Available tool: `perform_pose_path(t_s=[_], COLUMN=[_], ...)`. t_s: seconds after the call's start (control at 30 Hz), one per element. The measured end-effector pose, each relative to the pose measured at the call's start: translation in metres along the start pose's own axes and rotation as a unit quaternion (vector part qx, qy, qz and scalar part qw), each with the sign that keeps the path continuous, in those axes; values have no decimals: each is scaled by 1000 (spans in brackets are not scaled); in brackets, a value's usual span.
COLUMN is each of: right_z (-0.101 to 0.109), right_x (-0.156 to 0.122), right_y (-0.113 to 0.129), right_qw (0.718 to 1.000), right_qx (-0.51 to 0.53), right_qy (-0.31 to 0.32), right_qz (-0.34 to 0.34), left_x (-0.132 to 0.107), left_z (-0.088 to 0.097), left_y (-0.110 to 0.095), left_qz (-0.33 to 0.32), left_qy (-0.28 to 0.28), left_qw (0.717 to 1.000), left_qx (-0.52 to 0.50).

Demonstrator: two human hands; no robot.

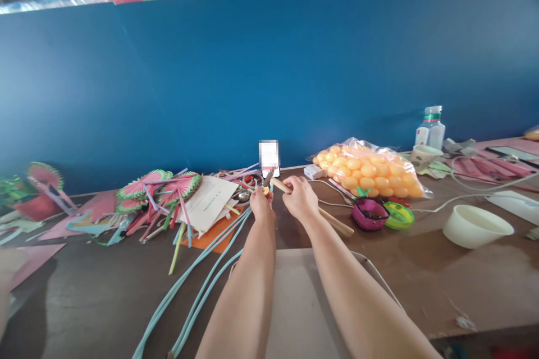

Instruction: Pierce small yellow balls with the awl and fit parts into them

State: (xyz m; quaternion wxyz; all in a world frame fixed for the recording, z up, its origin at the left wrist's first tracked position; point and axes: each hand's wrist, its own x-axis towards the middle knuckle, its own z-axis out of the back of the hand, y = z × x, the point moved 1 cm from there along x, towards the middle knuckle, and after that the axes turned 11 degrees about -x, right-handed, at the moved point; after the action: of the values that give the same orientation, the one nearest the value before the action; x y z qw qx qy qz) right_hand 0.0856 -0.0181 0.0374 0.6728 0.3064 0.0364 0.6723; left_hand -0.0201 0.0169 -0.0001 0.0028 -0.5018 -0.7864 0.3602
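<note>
My left hand [263, 203] is closed, its fingertips pinched on a small yellowish round piece [265, 190] whose kind I cannot make out. My right hand [302, 198] is wrapped round the light wooden handle of what looks like a hammer [337, 222]. Its handle slants from the lower right up to a narrow dark head just above my left fingers. Whether the head touches the small piece, I cannot tell. Behind my hands, a white phone-like object [269, 158] with a blurred face leans near the blue wall.
Pale blue cords [197, 269] run beside my left forearm. Paper fans [159, 188], papers [208, 202] and coloured sticks crowd the left. On the right are a bag of orange balls [370, 171], a purple bowl [369, 216], a white tub [478, 227] and bottles [430, 129].
</note>
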Motion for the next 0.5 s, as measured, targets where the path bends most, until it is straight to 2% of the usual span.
perform_pose_path(t_s=[0.1, 0.23, 0.37, 0.5], right_z=[-1, -1, -2, -5], right_x=[1, 2, 2, 3], right_y=[-1, 0, 0, -2], right_qw=[1000, 1000, 1000, 1000], right_qx=[3, 1, 4, 5], right_qy=[-11, 15, -4, 21], right_qz=[-10, -3, -13, -5], left_x=[0, 1, 1, 2], left_z=[0, 0, 0, 1], left_y=[0, 1, 0, 1], left_qz=[-1, 9, 7, 11], left_qy=[2, -2, -8, -14], left_qw=[1000, 1000, 1000, 1000], left_qx=[3, 2, 2, 13])
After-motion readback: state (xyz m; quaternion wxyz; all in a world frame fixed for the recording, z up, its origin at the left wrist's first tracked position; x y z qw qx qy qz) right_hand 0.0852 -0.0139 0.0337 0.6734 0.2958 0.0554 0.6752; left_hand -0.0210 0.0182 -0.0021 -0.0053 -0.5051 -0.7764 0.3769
